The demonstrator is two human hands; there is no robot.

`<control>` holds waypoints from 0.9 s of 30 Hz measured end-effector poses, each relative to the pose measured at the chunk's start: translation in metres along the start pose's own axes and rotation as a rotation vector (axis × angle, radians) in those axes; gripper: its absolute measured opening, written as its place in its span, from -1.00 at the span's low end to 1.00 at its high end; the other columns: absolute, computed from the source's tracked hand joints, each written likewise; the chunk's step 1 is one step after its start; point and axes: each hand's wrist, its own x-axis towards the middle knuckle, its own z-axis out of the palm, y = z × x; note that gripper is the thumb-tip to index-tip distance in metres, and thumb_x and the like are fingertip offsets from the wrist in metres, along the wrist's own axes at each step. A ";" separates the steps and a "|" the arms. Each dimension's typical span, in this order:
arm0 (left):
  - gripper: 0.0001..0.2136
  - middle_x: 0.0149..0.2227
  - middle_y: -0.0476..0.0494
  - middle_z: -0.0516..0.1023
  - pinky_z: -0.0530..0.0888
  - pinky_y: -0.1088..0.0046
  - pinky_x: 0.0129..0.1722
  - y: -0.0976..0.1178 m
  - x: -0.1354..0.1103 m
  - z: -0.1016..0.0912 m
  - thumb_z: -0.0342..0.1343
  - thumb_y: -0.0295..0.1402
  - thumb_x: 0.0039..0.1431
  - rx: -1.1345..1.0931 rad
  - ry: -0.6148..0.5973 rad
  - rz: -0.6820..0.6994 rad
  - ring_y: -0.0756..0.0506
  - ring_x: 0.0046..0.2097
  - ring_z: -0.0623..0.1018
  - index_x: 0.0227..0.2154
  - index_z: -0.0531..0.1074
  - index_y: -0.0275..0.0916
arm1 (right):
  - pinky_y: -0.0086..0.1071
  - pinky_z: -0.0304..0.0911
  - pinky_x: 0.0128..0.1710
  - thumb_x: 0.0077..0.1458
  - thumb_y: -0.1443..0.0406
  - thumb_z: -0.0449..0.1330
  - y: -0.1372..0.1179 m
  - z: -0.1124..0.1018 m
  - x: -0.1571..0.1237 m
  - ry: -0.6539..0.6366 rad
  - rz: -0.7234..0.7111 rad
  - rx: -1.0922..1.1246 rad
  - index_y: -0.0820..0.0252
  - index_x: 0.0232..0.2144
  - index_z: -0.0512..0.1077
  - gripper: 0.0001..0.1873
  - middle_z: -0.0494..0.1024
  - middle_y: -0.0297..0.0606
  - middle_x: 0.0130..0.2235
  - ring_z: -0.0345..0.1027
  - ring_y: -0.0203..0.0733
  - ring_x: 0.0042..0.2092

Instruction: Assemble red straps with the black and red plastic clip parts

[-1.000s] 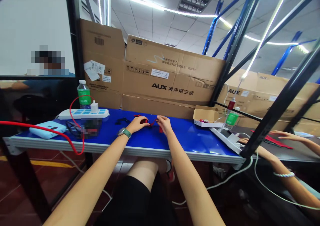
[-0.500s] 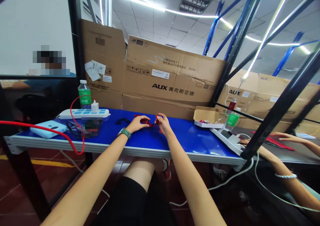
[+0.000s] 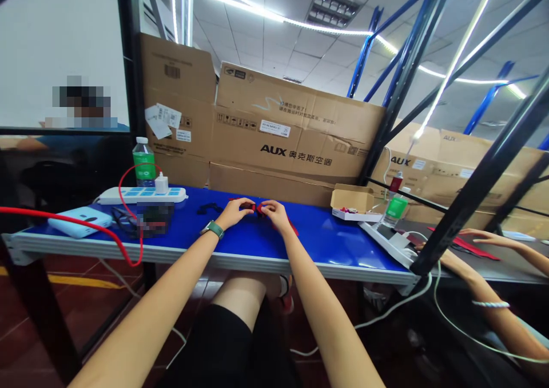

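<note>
Both my hands are over the middle of the blue tabletop (image 3: pixel 253 242), fingertips almost meeting. My left hand (image 3: pixel 235 212), with a green-strapped watch (image 3: pixel 213 228) on the wrist, pinches a piece of red fabric or ribbon (image 3: pixel 253 206). My right hand (image 3: pixel 275 214) closes its fingers on the red material from the other side. A red end (image 3: pixel 294 228) shows on the table to the right of that hand. The exact kind of the red item is too small to make out. Just left of my left hand lies a small black cord or strap (image 3: pixel 209 208).
At left are a power strip (image 3: pixel 124 195), a green-labelled bottle (image 3: pixel 144 162), a light blue case (image 3: pixel 79 222) and a red cable (image 3: pixel 115 241). An open cardboard box (image 3: pixel 352 202) and another power strip (image 3: pixel 388 244) stand right. A co-worker's hands (image 3: pixel 476 236) are beyond the post.
My right hand has come down and left, bringing its fingertips close to my left hand. The red end now shows right of my right hand. My left hand has barely moved.
</note>
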 end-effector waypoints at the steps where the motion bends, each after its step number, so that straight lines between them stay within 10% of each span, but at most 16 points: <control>1: -0.70 -0.14 -0.19 0.67 0.49 0.23 0.07 0.001 0.001 0.000 0.28 -0.29 0.08 -0.029 0.017 -0.003 -0.17 -0.09 0.62 -0.12 0.55 -0.26 | -0.38 0.35 -0.31 -0.16 0.15 0.41 0.000 0.001 0.000 -0.013 0.017 0.000 0.21 -0.32 0.55 -0.66 0.59 -0.32 -0.46 0.45 -0.24 -0.42; 27: -0.71 -0.18 -0.15 0.67 0.51 0.24 0.02 -0.001 -0.003 0.004 0.35 -0.24 0.04 0.001 -0.022 0.091 -0.18 -0.12 0.63 -0.17 0.60 -0.23 | -0.41 0.28 -0.37 -0.23 0.13 0.45 0.008 0.003 -0.003 -0.055 0.028 0.110 0.07 -0.22 0.25 -0.42 0.56 -0.43 -0.47 0.42 -0.25 -0.46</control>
